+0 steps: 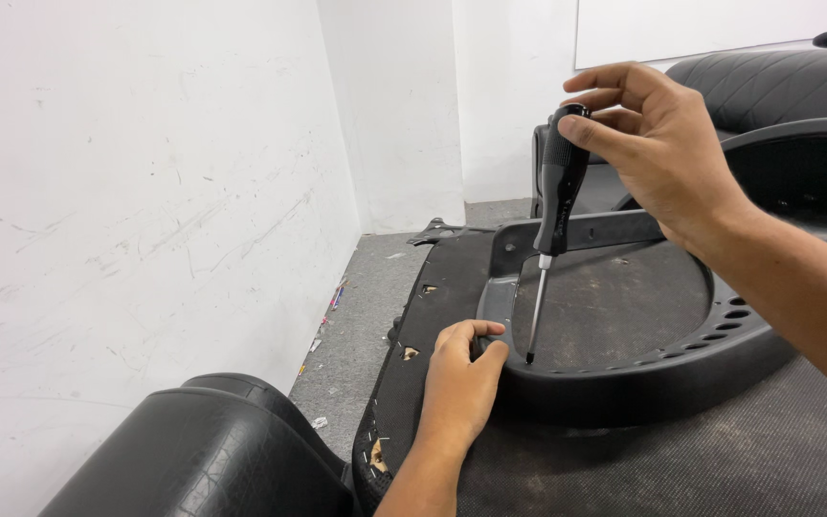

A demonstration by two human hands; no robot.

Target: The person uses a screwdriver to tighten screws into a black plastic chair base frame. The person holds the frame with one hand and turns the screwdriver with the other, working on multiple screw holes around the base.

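While the black plastic armrest frame (624, 383) lies on the dark fabric underside of a seat (681, 460), it is pinned at its 9 o'clock edge by the left hand (461, 378), fingers curled tight over the rim; a black-handled screwdriver (552, 206) is held upright by the right hand (658, 139), fingers clamped on the handle top, tip set down inside the frame; whether any screw is seated cannot be told, so fastening seems unfinished; a black leather cushion (212, 450) sits at 7 o'clock; scuffed white walls (145, 191) and littered grey floor (361, 316) are seen.

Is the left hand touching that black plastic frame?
Touching. The head view shows the left hand with fingers curled over the black plastic frame's rim.
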